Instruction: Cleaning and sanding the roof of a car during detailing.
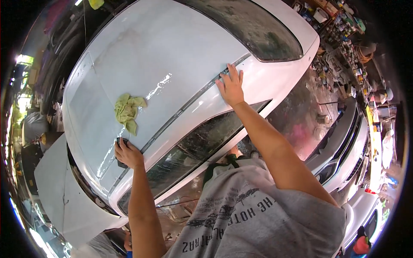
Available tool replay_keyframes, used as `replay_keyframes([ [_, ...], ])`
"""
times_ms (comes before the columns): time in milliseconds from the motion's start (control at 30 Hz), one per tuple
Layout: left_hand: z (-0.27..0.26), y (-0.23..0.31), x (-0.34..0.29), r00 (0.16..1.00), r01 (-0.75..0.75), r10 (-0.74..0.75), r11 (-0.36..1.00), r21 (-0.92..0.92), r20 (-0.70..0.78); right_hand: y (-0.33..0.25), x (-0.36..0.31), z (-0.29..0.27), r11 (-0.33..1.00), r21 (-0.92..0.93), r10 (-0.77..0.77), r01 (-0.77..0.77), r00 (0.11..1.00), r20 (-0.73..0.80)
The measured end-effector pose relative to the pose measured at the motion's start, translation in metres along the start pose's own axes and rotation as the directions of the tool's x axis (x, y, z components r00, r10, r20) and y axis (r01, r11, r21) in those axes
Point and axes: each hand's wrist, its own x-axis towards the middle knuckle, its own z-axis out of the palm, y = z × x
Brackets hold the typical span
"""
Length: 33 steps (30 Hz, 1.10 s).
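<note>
The white car roof (172,51) stretches out in front of me, with wet streaks shining on it. My left hand (129,155) is closed around a black block (121,162), pressed flat to the roof near its left end; the palm covers much of the block. Just beyond that hand lies a crumpled yellow-green cloth (127,109). Farther right, my right hand (232,86) rests with fingers spread across the dark channel (178,113) that runs along the roof's near side. Nothing is held in it.
Below the roof edge are the car's side windows (206,142), and a dark end window (262,34) is at upper right. A detached bumper (340,148) stands on the right. Cluttered shelves (348,38) line the far right. Another white panel (56,189) is at lower left.
</note>
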Motion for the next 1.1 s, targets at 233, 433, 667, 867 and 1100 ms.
replay_keyframes([
  [233,0.001,0.0,0.0,0.999,-0.026,0.026,1.0,-0.008,-0.026,0.005,0.0,0.004,0.999,-0.04,0.012,-0.013,1.0,-0.027],
  [433,0.001,-0.006,0.001,1.0,-0.016,0.016,1.0,0.023,-0.002,-0.007,0.0,-0.001,0.998,-0.055,0.009,-0.006,0.998,0.058],
  [667,-0.001,0.003,0.001,0.999,-0.034,0.034,0.999,0.006,-0.018,-0.001,0.003,-0.005,0.997,-0.075,-0.005,0.006,1.0,0.016],
  [867,0.003,-0.003,-0.004,1.0,0.0,0.0,0.999,0.034,-0.002,0.007,0.01,-0.012,0.996,-0.076,-0.054,0.054,0.999,0.002],
  [1100,0.002,-0.002,0.003,0.993,-0.1,0.099,0.995,-0.013,-0.064,0.13,0.064,-0.058,0.988,-0.109,0.106,-0.106,0.994,-0.01],
])
